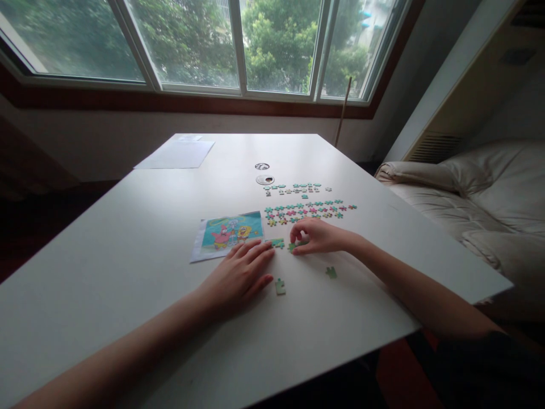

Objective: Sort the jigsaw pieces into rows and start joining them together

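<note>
My left hand (pixel 242 275) lies flat, fingers stretched out, over the lower right corner of a printed cartoon picture (pixel 213 233). Just beyond its fingertips are joined green puzzle pieces (pixel 278 243). My right hand (pixel 317 236) is curled with thumb and fingers round a green puzzle piece (pixel 292 248), which is partly hidden by the fingers. A loose green corner piece (pixel 280 286) sits near my left thumb. Another green piece (pixel 331 272) lies below my right wrist.
Rows of puzzle pieces (pixel 313 211) lie beyond my right hand, with more rows (pixel 298 189) behind them. Two round discs (pixel 265 180) and white paper sheets (pixel 179 154) are farther back on the white table (pixel 106 267). A pale sofa (pixel 477 187) stands at the right.
</note>
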`<move>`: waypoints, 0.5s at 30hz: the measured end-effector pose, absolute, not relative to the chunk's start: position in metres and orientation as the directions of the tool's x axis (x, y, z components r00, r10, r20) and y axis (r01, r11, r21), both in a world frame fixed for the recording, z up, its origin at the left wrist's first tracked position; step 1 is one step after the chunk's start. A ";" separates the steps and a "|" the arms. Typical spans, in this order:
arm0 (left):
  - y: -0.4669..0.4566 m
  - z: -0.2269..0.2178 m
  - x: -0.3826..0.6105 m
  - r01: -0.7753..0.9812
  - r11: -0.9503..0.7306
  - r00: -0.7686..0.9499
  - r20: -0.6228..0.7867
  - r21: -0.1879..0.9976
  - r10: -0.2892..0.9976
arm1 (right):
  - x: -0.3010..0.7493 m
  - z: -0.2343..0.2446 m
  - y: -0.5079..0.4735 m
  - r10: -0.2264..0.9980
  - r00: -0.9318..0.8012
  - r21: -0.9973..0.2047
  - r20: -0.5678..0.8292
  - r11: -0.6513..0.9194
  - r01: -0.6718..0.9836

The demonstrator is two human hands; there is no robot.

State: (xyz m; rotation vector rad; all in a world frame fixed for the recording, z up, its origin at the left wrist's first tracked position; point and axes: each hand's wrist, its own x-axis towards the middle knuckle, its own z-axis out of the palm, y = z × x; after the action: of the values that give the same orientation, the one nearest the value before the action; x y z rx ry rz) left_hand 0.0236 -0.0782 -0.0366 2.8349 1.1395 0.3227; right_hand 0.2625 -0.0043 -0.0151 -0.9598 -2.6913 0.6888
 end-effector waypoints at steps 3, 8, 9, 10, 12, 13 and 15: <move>-0.078 -0.036 0.024 0.675 -0.724 0.704 0.171 0.139 0.689 | 0.260 -0.016 -0.003 0.640 -0.766 -0.476 0.062 0.694 0.541; -0.079 -0.036 0.024 0.676 -0.725 0.706 0.164 0.134 0.689 | 0.254 -0.019 0.002 0.681 -0.725 -0.447 0.104 0.683 0.578; -0.079 -0.036 0.024 0.677 -0.723 0.705 0.163 0.135 0.690 | 0.253 -0.020 0.003 0.688 -0.718 -0.448 0.106 0.677 0.583; -0.079 -0.036 0.024 0.677 -0.723 0.704 0.164 0.136 0.691 | 0.252 -0.020 0.003 0.694 -0.712 -0.451 0.104 0.671 0.588; -0.079 -0.037 0.024 0.678 -0.722 0.703 0.166 0.139 0.692 | 0.252 -0.019 0.003 0.701 -0.707 -0.459 0.095 0.661 0.593; -0.079 -0.037 0.024 0.677 -0.722 0.703 0.165 0.140 0.691 | 0.252 -0.019 0.003 0.700 -0.709 -0.462 0.089 0.659 0.593; -0.079 -0.037 0.024 0.677 -0.722 0.703 0.164 0.142 0.692 | 0.253 -0.019 0.003 0.695 -0.714 -0.464 0.082 0.661 0.590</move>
State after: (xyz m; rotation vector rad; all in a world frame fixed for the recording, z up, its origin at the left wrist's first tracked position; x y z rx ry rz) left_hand 0.0242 -0.0790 -0.0372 2.8333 1.1405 0.3174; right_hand 0.2530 0.0034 -0.0190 -1.0364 -2.6265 0.6021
